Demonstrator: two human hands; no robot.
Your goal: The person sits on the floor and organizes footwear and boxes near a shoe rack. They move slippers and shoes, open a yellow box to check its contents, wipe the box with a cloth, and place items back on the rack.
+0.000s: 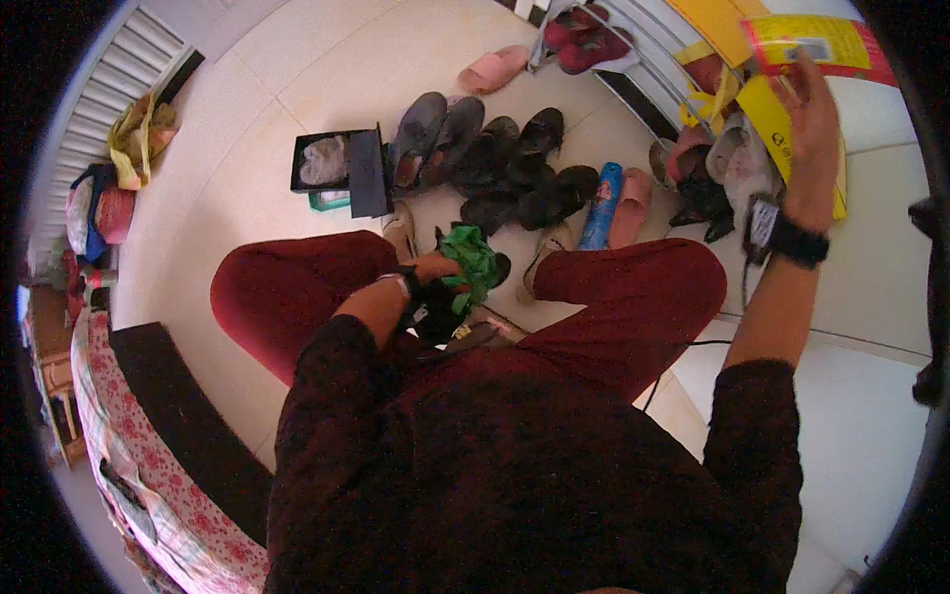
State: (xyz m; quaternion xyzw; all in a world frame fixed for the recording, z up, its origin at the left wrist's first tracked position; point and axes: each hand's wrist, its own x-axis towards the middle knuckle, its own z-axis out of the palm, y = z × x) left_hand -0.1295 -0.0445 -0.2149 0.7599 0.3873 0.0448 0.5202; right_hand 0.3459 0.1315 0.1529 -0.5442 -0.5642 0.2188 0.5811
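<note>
Between my knees, my left hand (433,267) grips a crumpled green plastic bag (473,259). Dark items lie just below that hand, their kind hard to make out. My right hand (813,124) is stretched to the upper right, its fingers on the lower edge of a red-and-yellow packet (841,45). Under that hand a yellow box (767,119) stands at the shoe rack (653,79). Grey-white shoes (737,158) and black pointed shoes (701,193) lie beside my right wrist.
Several dark shoes (515,163) stand in front of me, with a blue can (601,208) and a pink slipper (630,208) to their right. An opened black box (368,173) sits left of them. Another pink slipper (493,69) lies farther off. A bed (148,445) borders the left.
</note>
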